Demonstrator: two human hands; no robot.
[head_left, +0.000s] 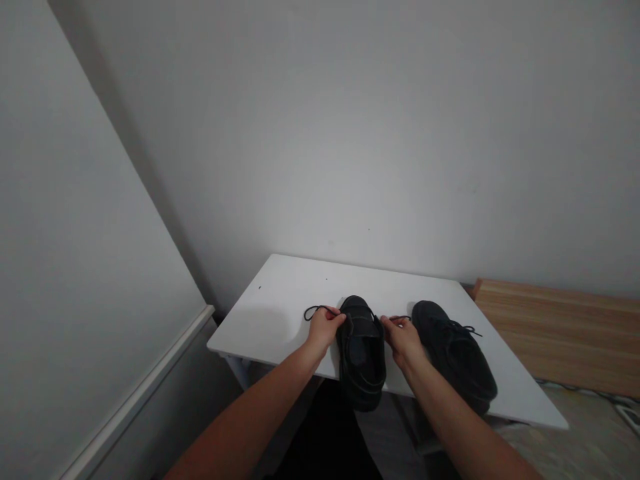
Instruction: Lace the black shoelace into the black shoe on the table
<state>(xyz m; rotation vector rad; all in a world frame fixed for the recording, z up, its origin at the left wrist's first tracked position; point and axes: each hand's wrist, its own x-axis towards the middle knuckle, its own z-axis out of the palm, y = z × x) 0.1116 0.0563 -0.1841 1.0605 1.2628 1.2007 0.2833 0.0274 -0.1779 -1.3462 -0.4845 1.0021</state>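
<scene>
Two black shoes stand on a small white table (280,293). The left shoe (361,353) sits at the table's near edge, toe pointing away from me. My left hand (326,328) is closed on its black lace (314,310), which loops out to the left over the tabletop. My right hand (403,339) is closed on the other end of that lace at the shoe's right side. The second black shoe (453,353) lies to the right of my right hand, its lace tied.
The table stands in a corner between two plain grey walls. A wooden surface (555,327) adjoins it on the right, with cables (600,395) on the floor below. A white ledge (150,387) runs along the left wall.
</scene>
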